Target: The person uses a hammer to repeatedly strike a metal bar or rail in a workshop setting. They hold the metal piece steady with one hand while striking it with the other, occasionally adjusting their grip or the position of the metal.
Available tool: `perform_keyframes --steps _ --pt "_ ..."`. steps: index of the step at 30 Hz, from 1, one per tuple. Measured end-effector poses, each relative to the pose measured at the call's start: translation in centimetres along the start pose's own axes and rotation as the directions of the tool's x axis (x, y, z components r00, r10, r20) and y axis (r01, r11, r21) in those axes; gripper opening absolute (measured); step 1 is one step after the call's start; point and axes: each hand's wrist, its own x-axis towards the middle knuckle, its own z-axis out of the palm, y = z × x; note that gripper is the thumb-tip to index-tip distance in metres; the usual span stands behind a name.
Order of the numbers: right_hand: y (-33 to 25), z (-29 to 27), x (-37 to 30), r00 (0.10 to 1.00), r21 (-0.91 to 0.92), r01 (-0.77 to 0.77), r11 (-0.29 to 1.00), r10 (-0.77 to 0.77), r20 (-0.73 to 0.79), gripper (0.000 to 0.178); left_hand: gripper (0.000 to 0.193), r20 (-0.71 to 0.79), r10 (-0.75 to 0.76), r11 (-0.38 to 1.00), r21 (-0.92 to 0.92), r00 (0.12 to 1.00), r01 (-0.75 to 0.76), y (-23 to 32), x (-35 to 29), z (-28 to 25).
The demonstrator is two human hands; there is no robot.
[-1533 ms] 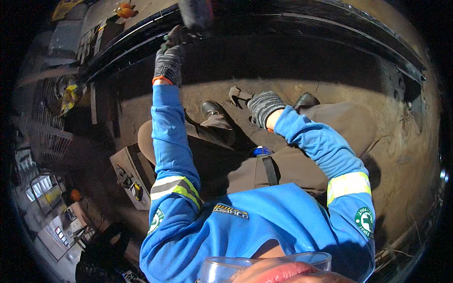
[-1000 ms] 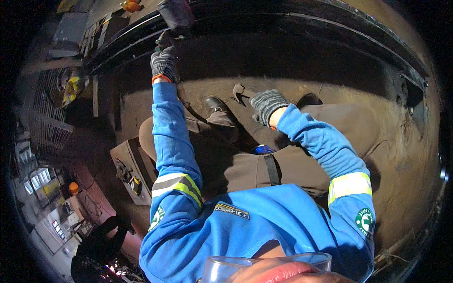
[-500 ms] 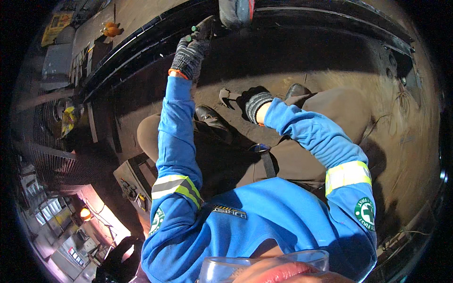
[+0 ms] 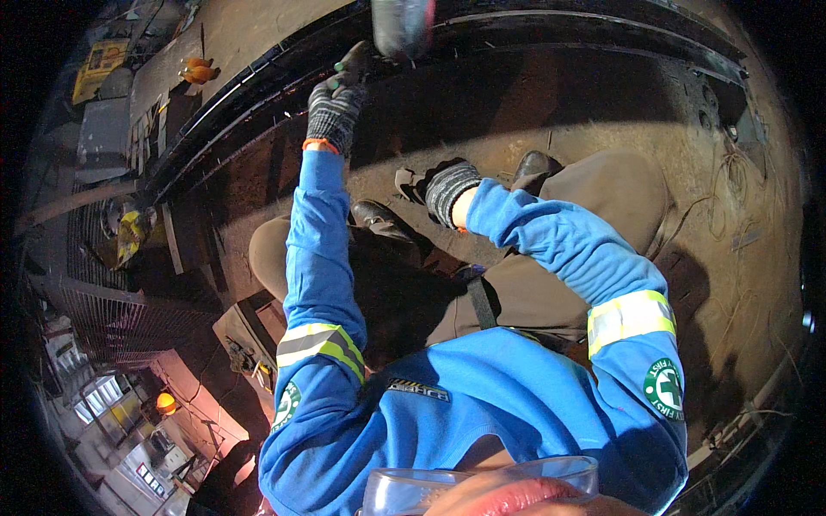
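One tool (image 4: 406, 183) is on the near side of the beam (image 4: 551, 21), its head poking left, its other end inside the right hand's (image 4: 452, 191) wrapped grip. The left hand (image 4: 335, 112) is nearer the long, sideways beam; I can't see if its grip holds anything.

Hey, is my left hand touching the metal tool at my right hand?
Apart. The head view shows a stretch of ground between your left hand and the metal tool.
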Motion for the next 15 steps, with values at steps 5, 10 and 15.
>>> perform_keyframes --steps 5,10,15 --pt "-1.2 -0.2 0.6 0.999 -0.023 0.045 0.999 -0.045 0.002 0.030 0.038 -0.042 0.361 0.858 0.408 0.932 -0.314 1.9 0.9 -7.2" --pt "-2.1 -1.1 0.0 0.993 0.025 0.112 0.993 -0.113 0.044 0.028 0.029 -0.139 0.432 0.787 0.541 0.891 -0.297 5.4 1.8 -20.2" --pt "-2.2 -2.1 0.0 0.974 -0.042 0.123 0.992 -0.113 0.196 0.028 0.026 0.042 0.532 -0.217 0.972 0.846 0.088 7.7 -3.7 -17.4"
